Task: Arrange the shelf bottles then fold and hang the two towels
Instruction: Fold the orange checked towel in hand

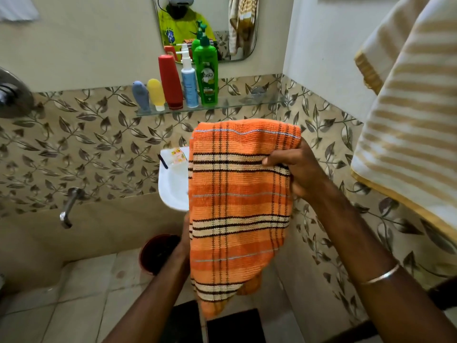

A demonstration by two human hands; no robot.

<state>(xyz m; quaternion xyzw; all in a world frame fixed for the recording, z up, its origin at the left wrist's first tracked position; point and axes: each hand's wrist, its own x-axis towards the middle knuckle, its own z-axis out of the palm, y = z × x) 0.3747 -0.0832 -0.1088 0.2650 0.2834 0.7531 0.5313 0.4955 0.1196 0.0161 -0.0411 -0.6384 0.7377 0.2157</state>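
Right hand point(300, 169) has a pinching grip on the orange towel point(237, 206); left hand point(184, 240) mostly hidden behind it, grip unclear.

Both arms reach forward. The right hand point(305, 169) pinches the towel point(237, 209) with thumb curled over; the left hand point(185, 240) sits mostly hidden behind it.

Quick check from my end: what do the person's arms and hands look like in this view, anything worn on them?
Both forearms are bare, with no sleeves in view. The right hand shows no glove and no ring that I can make out; a thin, plain metal bangle circles the right forearm near the wrist. The left hand is mostly hidden, and its forearm carries nothing visible.
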